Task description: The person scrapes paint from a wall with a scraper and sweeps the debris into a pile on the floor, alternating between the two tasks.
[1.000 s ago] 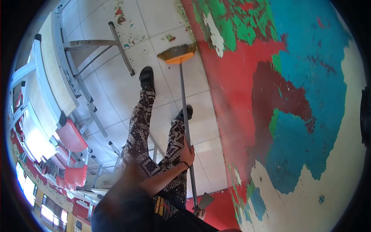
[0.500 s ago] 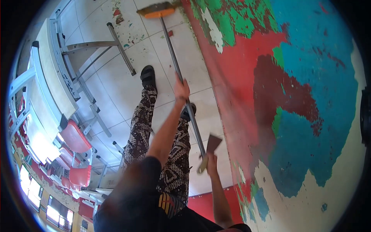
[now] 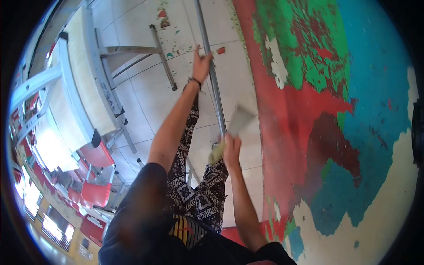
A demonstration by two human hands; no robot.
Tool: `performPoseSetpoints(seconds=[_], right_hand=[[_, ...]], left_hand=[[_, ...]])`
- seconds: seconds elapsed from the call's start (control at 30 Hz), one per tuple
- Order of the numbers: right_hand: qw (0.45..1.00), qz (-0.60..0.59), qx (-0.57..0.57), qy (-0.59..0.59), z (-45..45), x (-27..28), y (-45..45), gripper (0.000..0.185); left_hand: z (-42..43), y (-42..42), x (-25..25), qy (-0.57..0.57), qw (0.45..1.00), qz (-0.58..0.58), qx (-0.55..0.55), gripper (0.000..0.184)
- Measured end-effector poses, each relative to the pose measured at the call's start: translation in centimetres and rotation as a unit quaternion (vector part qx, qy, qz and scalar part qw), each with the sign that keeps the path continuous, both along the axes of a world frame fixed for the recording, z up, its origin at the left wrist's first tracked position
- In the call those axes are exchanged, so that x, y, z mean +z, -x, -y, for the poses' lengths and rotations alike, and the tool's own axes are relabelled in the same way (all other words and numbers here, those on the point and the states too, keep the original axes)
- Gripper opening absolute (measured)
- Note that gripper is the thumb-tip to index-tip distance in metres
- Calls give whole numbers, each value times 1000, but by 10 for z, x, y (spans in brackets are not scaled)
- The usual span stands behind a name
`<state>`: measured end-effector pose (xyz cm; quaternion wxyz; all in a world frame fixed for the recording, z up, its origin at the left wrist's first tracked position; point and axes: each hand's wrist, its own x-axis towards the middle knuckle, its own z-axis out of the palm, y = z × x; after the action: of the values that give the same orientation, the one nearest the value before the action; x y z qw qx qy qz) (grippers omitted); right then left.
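Here, a grey metal pole (image 3: 215,95) runs from the top edge of the view down to the right hand (image 3: 232,151), whose fingers are curled around its lower end. That same hand also holds a scraper (image 3: 243,120): the flat blade, slightly blurred, spreads out on the side of the wall (image 3: 282,119), while the yellowish handle sticks out to the left of the fingers. The left hand (image 3: 201,68) is farther up, its arm stretched forward, and lies against or just beside the pole. Its index finger points ahead, and I cannot tell whether the other fingers close around the metal. A dark bracelet (image 3: 194,81) circles that wrist.

Below the arms, 2 legs in patterned trousers (image 3: 201,190) stand on pale floor tiles (image 3: 240,81). On the tiles, 1 red flake (image 3: 221,51) lies just right of the pole; more chips (image 3: 164,22) are scattered left of it, near a metal leg frame (image 3: 165,62) with dark end caps. The wall on the right carries ragged patches of red, green, blue, maroon and cream. Off to the left are pale tabletops (image 3: 95,88) and red chairs (image 3: 96,195).
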<state>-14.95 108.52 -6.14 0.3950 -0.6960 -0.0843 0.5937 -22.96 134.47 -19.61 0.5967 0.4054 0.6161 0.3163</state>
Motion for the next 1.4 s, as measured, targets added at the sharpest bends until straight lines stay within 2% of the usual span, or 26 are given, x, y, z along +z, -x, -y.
performPoseSetpoints(seconds=[0.03,0.07,0.1,0.13,0.17,0.2,0.23,0.27,0.37,0.4,0.53,0.63,0.77,0.8,0.87,0.9,0.93,1.0,1.03,1.13,1.17,1.2,1.23,1.27,1.33,1.4], right_hand=[[998,-24,-50,41,32,33,6,30],[996,-24,-44,74,104,33,8,29],[997,67,7,28,152,55,10,31],[989,81,89,90,223,77,4,25],[929,317,190,-31,299,89,10,20],[958,236,160,-2,322,132,1,18],[912,318,249,-68,336,164,-8,18],[910,322,253,-70,340,176,-15,18],[887,363,283,-40,356,203,-21,18],[879,374,294,-31,361,210,-23,18],[847,420,325,11,380,222,-20,18],[817,450,357,53,391,240,-14,19],[776,484,396,81,375,262,-10,19],[777,485,394,81,348,262,-4,19],[809,387,430,104,262,242,7,26],[915,238,268,186,258,209,12,29],[960,71,90,254,252,177,19,33],[967,92,103,213,189,142,41,37],[984,57,31,167,166,118,53,38],[985,-38,-36,166,45,75,77,36],[988,-26,-75,135,21,43,88,37],[987,-31,-112,110,-20,25,99,37],[988,-56,-85,116,-76,24,99,35],[988,-70,-89,107,-135,32,103,31],[992,-75,-58,86,-211,10,102,29],[995,-75,-50,48,-262,15,94,31]], left_hand=[[26,7,-13,-28,999,-17,-6,72],[53,10,-10,-56,997,-49,-19,70],[84,9,-1,-81,993,-81,-33,68],[114,5,14,-1,999,-32,-19,65],[149,-1,31,80,997,19,-4,63],[192,-8,47,64,997,-31,-9,61],[234,-12,69,62,998,-29,-12,60],[275,-18,80,117,992,-40,-17,59],[360,-27,151,182,980,-72,-25,58],[390,-30,161,190,980,-64,-8,58],[464,-27,163,243,966,-78,29,58],[473,-11,99,281,955,-88,31,56],[402,3,64,221,969,-105,27,57],[372,10,63,222,968,-112,26,57],[316,22,45,196,972,-126,26,56],[289,31,29,168,976,-136,32,56],[256,41,21,153,977,-141,31,55],[187,61,-4,128,980,-150,33,55],[152,69,-19,118,981,-152,35,55],[30,86,-58,106,968,-226,28,54],[-9,95,-93,84,967,-237,31,53],[-45,95,-77,112,979,-157,58,56],[-82,90,-48,140,983,-77,88,59],[-109,85,-37,140,986,-46,80,62],[-146,81,-22,131,989,-19,66,65],[-166,79,-6,59,998,2,-10,72]])
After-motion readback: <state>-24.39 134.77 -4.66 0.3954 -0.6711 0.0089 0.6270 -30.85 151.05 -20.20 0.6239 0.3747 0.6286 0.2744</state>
